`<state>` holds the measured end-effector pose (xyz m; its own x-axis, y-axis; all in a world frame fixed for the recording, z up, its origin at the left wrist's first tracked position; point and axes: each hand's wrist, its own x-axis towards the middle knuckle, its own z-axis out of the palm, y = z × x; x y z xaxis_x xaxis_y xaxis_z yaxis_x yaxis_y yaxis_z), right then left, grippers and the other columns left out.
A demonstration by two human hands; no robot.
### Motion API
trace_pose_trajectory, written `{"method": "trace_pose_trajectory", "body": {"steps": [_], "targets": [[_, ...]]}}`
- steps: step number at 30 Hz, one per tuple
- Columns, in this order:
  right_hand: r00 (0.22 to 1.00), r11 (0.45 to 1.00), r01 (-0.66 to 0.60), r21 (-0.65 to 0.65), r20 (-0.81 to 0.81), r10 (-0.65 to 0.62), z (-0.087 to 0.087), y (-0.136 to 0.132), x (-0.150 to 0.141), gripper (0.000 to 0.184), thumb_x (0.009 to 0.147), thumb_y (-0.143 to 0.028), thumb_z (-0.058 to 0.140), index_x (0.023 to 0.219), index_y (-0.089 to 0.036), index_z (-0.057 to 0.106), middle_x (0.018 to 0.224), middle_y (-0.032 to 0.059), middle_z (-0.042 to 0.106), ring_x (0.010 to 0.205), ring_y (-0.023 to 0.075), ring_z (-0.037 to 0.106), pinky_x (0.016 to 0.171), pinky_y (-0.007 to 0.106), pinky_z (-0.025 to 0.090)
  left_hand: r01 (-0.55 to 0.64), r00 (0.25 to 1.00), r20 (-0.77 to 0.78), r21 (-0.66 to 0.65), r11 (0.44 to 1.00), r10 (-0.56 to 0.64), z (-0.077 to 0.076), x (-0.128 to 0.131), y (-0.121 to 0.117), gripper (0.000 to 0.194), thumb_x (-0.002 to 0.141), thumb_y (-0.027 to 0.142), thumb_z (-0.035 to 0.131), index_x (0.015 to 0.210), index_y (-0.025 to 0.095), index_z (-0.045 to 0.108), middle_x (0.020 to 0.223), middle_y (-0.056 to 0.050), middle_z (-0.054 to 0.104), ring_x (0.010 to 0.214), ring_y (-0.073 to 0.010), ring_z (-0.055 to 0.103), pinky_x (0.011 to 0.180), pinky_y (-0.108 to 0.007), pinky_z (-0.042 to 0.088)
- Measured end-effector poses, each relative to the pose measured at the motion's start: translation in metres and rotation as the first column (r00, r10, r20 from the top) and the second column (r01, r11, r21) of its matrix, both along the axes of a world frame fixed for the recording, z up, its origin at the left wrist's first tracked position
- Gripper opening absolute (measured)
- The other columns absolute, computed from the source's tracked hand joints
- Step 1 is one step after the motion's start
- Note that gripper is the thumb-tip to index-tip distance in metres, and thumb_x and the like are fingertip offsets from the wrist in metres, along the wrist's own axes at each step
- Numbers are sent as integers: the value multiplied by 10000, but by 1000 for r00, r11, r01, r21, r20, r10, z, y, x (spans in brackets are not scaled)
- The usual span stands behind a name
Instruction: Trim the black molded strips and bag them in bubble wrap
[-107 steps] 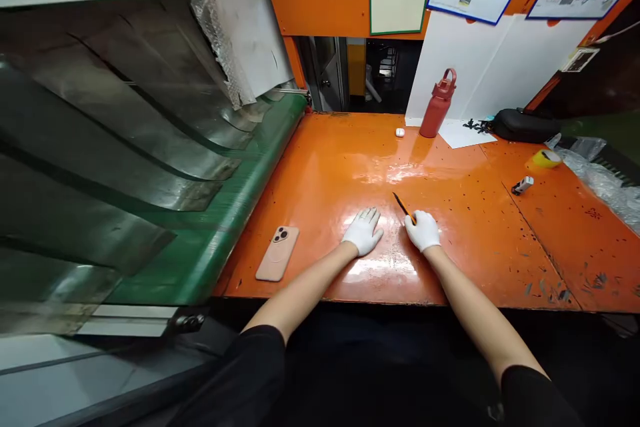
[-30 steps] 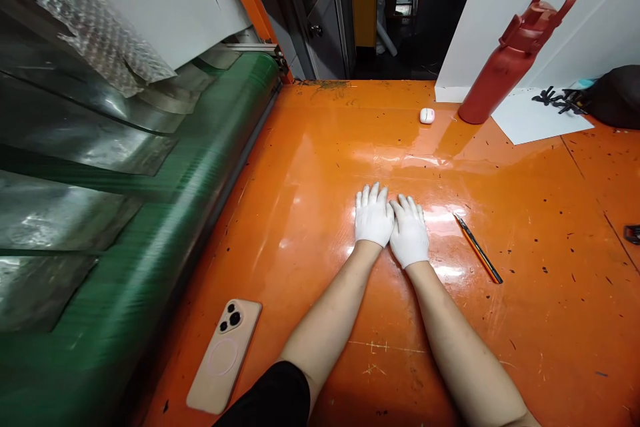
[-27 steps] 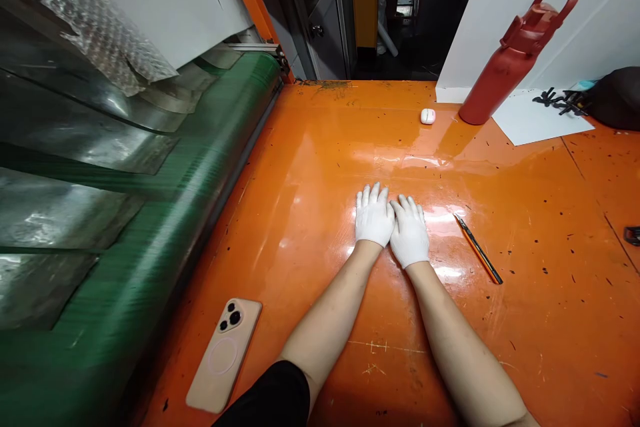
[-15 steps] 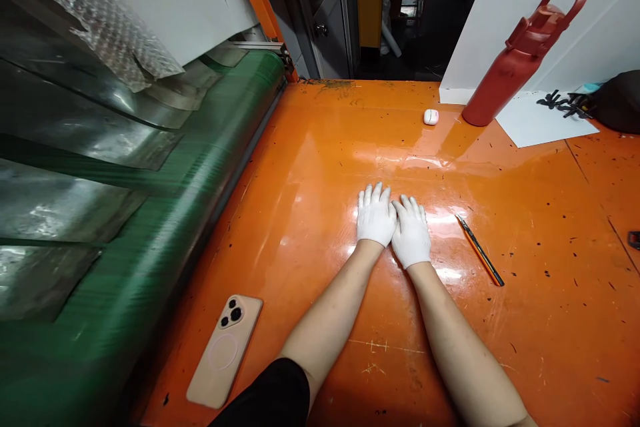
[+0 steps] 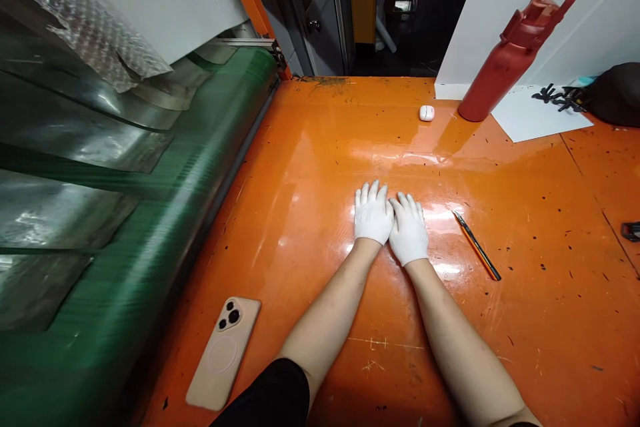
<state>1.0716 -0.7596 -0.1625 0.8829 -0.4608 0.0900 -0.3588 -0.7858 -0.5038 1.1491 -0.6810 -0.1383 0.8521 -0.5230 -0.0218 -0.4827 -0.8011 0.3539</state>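
Observation:
My left hand point(image 5: 373, 215) and my right hand point(image 5: 409, 230) wear white gloves and lie flat, palms down, side by side on the glossy orange table point(image 5: 310, 167). The two hands touch each other, fingers stretched out, and hold nothing. A thin orange and black pencil-like tool point(image 5: 477, 245) lies on the table just right of my right hand, apart from it.
A pink phone point(image 5: 223, 353) lies face down near the front left. A green conveyor belt point(image 5: 150, 240) with metal sheets runs along the left. At the back stand a red bottle point(image 5: 517, 47), a small white case point(image 5: 427, 113), white paper point(image 5: 537, 117) and a black bag point(image 5: 617, 95).
Since 3.6 s ago my right hand has let go of the pencil-like tool, which now lies on the table, and both hands have come together. Over the last second nothing but the view moved.

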Motion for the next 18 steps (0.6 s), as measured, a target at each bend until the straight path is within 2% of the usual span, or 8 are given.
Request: {"method": "trace_pose_trajectory", "body": {"steps": [18], "targets": [[1000,1000,-2,12,7,2,2,0,0,483,1072,-270,365,1436,-159,663,1630,136,507,1562,302,377,1315,555,245,4,1000,11,-12,1000,-4,0,0,0,545,1064,283,366,1564,190,561,1697,-47,434,1601,-298,324,1363,-509,211]]}}
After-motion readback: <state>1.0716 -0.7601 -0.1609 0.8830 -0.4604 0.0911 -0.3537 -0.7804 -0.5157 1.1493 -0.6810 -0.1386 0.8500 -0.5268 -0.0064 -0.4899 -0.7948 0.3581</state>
